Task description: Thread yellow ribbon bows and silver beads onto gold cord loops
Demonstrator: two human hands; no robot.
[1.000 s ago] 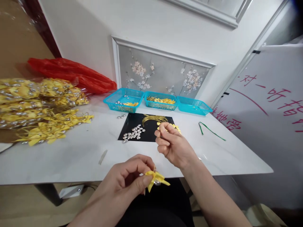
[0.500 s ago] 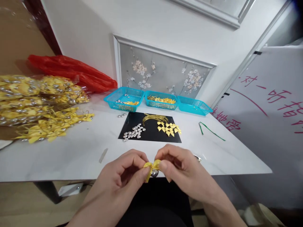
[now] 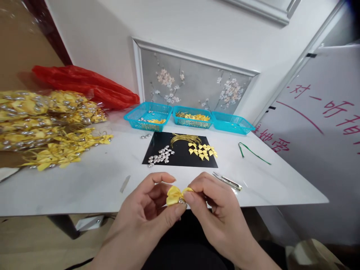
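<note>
A yellow ribbon flower (image 3: 173, 195) with a silvery bead at its middle is held over the table's front edge. My left hand (image 3: 150, 210) grips it from the left, thumb by the bead and index finger lifted off. From the other side, my right hand (image 3: 218, 210) pinches one petal between thumb and forefinger. Beyond the hands lies a black mat (image 3: 180, 159) bearing silvery beads (image 3: 162, 155), a bundle of gold wires (image 3: 185, 139) and yellow petal pieces (image 3: 203, 151). A pair of thread snips (image 3: 227, 181) rests just past my right hand.
Three blue baskets (image 3: 233, 123) stand along the wall, two holding yellow pieces. Finished yellow flowers (image 3: 62, 150) and bagged ones (image 3: 25, 112) are heaped at the left near a red bag (image 3: 84, 84). A green tie (image 3: 254, 154) lies at the right; a whiteboard (image 3: 323, 112) stands beyond.
My right hand came down from near the mat to the flower and took hold of a petal. The flower has turned in my fingers, and my left index finger has lifted.
</note>
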